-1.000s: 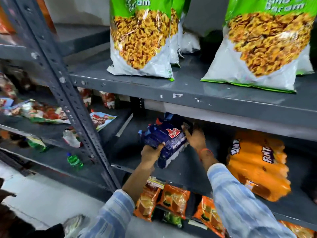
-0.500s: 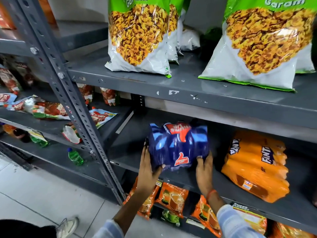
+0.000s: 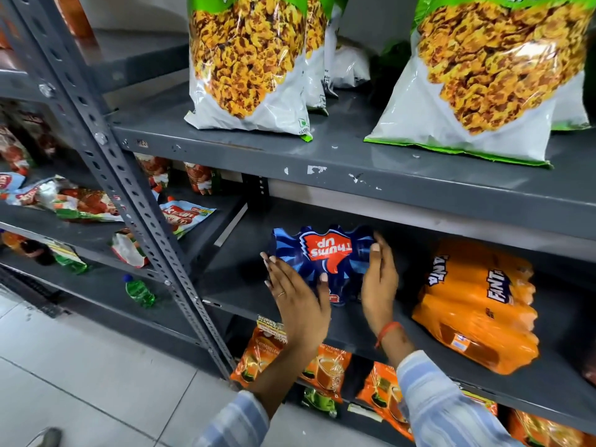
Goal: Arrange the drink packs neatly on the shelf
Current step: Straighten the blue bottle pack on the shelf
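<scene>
Snack bags (image 3: 248, 62) with green tops and white bottoms stand on the grey metal shelf (image 3: 371, 175) directly above the blue drink pack (image 3: 322, 259), their printed words cut off by the frame's upper edge. That blue drink pack sits on the middle shelf board below, its red label reading "Thums Up" upside down. Right of the blue pack, apart from it, lies an orange drink pack (image 3: 477, 304) marked "Fanta" on its wrap, tilted toward the front edge. The left hand (image 3: 298, 298) is spread flat with fingers extended, its thumb against the blue pack's lower front, gripping nothing. The right hand (image 3: 379, 285) is likewise flat, palm against the pack's right side; a red thread circles that wrist. Below the blue pack, orange sachets (image 3: 325, 372) showing a cup of tea hang along the lower shelf. Left of the blue pack, past a perforated grey upright (image 3: 129, 201), red-and-white packets (image 3: 77, 201) lie scattered, and a green bottle (image 3: 140, 290) lies on a lower board. Pale floor tiles (image 3: 96, 382) run beneath.
</scene>
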A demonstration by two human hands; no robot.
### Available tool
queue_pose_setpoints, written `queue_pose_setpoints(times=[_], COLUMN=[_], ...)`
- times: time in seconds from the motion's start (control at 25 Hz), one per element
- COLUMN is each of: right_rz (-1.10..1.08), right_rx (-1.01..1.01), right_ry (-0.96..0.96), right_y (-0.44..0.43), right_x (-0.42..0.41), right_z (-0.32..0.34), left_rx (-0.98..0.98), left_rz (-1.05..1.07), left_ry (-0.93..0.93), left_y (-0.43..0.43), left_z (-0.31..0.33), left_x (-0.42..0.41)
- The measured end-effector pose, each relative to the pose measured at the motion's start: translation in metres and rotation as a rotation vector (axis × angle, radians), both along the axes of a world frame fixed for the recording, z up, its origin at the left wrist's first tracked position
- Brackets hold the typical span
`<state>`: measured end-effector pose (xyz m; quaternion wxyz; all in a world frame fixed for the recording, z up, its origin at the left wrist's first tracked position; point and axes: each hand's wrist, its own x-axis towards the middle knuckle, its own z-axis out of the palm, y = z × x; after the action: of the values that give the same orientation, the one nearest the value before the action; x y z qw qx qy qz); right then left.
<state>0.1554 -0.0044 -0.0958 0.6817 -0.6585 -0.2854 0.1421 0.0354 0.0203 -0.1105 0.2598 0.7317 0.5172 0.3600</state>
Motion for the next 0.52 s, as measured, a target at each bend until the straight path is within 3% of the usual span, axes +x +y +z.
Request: queue_pose_setpoints(times=[0.24, 0.36, 0.52], right_rz=[0.055, 0.081, 0.053], right_rx=[0.075, -0.039, 0.005], right_ry=[-0.2, -0.154, -0.167], right_y=[-0.026, -0.009, -0.013], right_x=[-0.029, -0.017, -0.028], right_z=[-0.021, -0.009, -0.015], left_rx=[-0.131, -0.214, -0.311], left_rz=[-0.001, -0.226, -0.316], left_ry=[0.047, -0.187, -0.211], left_y=[0.05, 0.027, 0.051], left_z=[0.025, 0.027, 0.037], left_x=[-0.005, 0.01, 0.007])
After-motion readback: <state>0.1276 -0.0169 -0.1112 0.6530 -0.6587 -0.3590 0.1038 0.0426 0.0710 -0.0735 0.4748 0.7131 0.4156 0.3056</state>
